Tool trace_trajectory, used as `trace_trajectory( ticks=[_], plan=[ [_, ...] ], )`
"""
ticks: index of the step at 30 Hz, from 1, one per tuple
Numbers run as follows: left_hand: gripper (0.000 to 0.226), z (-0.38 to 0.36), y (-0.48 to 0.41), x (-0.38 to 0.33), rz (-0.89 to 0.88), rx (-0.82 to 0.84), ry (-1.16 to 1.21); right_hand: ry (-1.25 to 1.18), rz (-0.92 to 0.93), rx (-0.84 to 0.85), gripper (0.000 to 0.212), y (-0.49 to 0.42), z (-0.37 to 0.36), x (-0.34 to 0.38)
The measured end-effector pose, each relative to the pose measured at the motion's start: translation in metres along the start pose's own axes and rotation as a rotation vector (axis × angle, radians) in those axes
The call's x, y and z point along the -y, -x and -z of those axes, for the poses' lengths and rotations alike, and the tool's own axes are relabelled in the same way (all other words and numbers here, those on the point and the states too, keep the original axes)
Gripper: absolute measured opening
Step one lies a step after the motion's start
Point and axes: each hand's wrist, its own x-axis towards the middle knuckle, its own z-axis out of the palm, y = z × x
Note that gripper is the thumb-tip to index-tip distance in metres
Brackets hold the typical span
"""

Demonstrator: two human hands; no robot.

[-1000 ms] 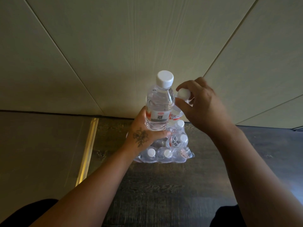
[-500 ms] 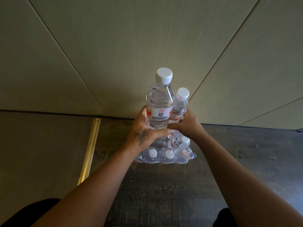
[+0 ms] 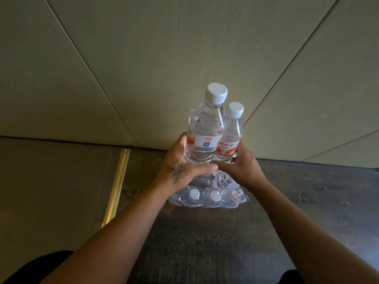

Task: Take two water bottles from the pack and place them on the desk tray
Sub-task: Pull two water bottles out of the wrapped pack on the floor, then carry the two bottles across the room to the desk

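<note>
Bottles point(image 3: 213, 136) upright in both grips.

On the nearer bottle point(image 3: 205, 128) in your left hand point(image 3: 180, 169) you can see a white label panel with a red oval at its top and a QR code below it, but the print there is too small to read. On the second bottle point(image 3: 230, 138), against your right hand point(image 3: 244, 167), a red and white label carries red Chinese characters that stay too blurred to make out. On the pack point(image 3: 209, 193) below, a round white label shows dark Chinese characters, also unreadable at this sharpness.
</note>
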Motion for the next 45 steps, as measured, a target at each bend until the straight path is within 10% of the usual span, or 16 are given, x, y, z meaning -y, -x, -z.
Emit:
trace_trajectory(
  ticks=[12, 25, 31, 39, 45],
  plan=[
    [0.066, 0.016, 0.020, -0.019, -0.006, -0.056, 0.087, -0.584, -0.006, 0.042, 0.052, 0.032, 0.000, 0.024],
    [0.062, 0.010, 0.053, -0.067, 0.073, -0.032, 0.169, -0.622, -0.050, 0.057, 0.062, 0.062, 0.027, 0.075],
    [0.049, 0.026, 0.123, -0.176, 0.221, -0.025, 0.226, -0.609, -0.143, 0.073, 0.054, 0.120, 0.101, 0.166],
    [0.090, 0.075, 0.232, -0.383, 0.372, -0.012, 0.215, -0.698, -0.264, 0.105, 0.062, 0.223, 0.234, 0.341],
    [0.045, 0.103, 0.295, -0.546, 0.364, -0.052, 0.194, -0.697, -0.292, 0.149, 0.060, 0.292, 0.329, 0.460]
  ],
)
